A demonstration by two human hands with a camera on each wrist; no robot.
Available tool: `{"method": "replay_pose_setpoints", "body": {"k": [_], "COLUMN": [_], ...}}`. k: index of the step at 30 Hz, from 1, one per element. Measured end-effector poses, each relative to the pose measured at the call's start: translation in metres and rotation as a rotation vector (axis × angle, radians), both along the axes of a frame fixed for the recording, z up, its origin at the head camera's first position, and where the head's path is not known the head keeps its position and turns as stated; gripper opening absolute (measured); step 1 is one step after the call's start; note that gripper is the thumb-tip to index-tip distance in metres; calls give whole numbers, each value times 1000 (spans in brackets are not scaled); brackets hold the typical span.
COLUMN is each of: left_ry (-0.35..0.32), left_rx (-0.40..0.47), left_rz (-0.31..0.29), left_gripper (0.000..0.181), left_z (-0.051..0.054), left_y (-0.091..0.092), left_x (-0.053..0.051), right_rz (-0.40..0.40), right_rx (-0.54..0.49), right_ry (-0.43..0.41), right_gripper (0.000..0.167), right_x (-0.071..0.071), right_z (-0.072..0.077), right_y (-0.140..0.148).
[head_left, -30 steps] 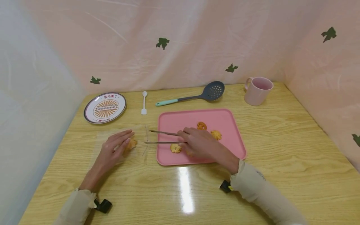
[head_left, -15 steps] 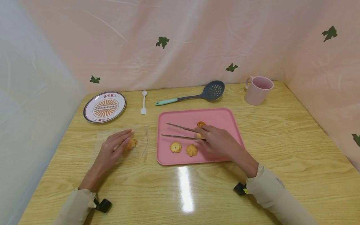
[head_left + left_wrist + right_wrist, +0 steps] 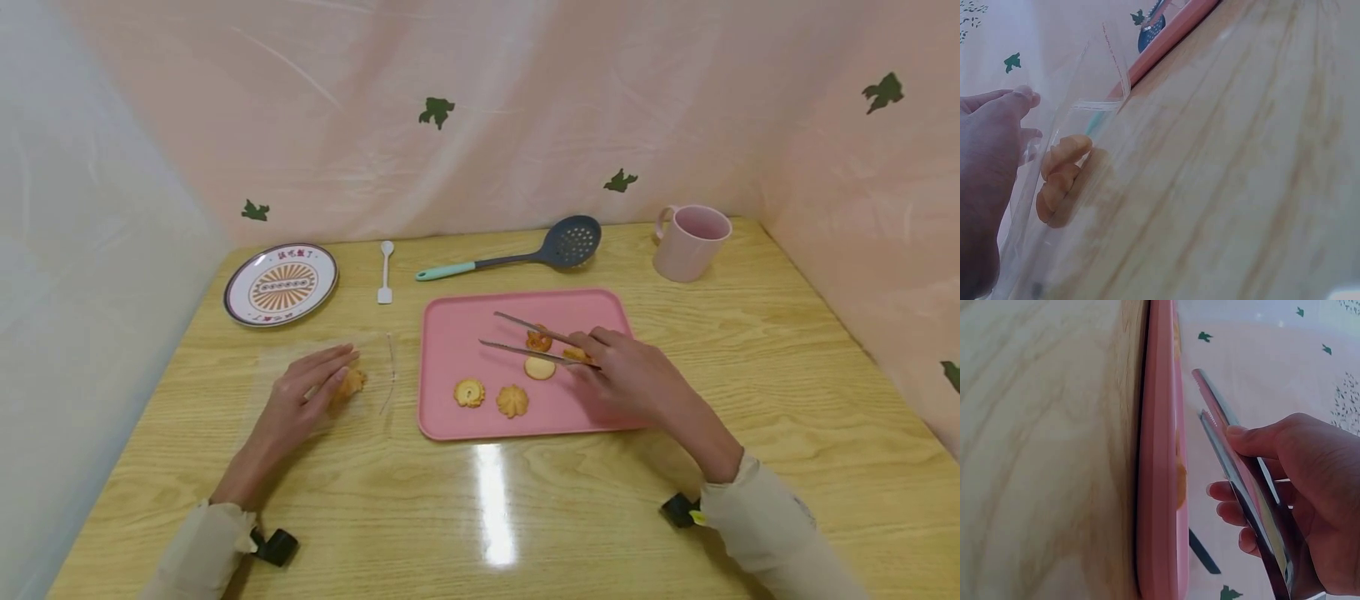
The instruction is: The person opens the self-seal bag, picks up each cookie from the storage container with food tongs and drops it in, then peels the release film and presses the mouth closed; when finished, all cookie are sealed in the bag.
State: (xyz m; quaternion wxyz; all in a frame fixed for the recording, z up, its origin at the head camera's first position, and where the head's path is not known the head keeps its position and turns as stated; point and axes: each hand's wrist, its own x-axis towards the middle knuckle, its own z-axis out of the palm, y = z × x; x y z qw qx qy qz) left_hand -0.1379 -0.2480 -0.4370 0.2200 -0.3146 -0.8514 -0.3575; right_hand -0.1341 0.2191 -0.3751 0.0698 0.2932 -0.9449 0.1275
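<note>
My left hand point(image 3: 303, 396) holds a clear plastic bag point(image 3: 378, 358) lying on the table at the left. Inside the bag are golden cookies point(image 3: 1063, 169), which show behind the film in the left wrist view. My right hand point(image 3: 626, 375) grips metal tongs point(image 3: 525, 351) above the pink tray point(image 3: 465, 312). The tongs' tips stand apart with nothing between them. On the tray lie a ring-shaped cookie point(image 3: 469, 393), a flower-shaped cookie point(image 3: 512, 402), a smooth pale cookie point(image 3: 539, 368) and a pretzel cookie point(image 3: 538, 338). Another cookie point(image 3: 576, 355) is partly hidden by the tongs.
Along the back are a patterned plate point(image 3: 281, 285), a small white spoon point(image 3: 385, 273), a dark slotted ladle point(image 3: 570, 242) with a mint handle, and a pink mug point(image 3: 686, 246). Cloth curtains point(image 3: 510, 125) surround the wooden table point(image 3: 390, 508) at the back and sides.
My right hand has moved right with the tongs, from the bag's mouth back over the tray. The smooth pale cookie now lies on the tray. My left hand has stayed still.
</note>
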Motion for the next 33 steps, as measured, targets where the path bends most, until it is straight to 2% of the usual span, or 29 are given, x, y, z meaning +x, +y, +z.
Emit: {"method": "replay_pose_setpoints", "body": {"k": [9,19,26,33], "left_ry": [25,-6,15,-13], "left_rx": [0,-12,-3,-25], "left_rz": [-1,21,9,15], "left_gripper": [29,33,30,32], "left_z": [0,0,0,0], "left_y": [1,1,1,1], "left_x": [0,1,1,2], "right_rz": [-66,-44,-66,-68], "right_rx": [15,0,25,40], "right_ry": [-57,-65,-109,-166], "right_gripper": [36,36,37,38], "right_x": [9,14,14,11], "right_z": [2,-1,1,7], "right_y": [27,51,56,55]}}
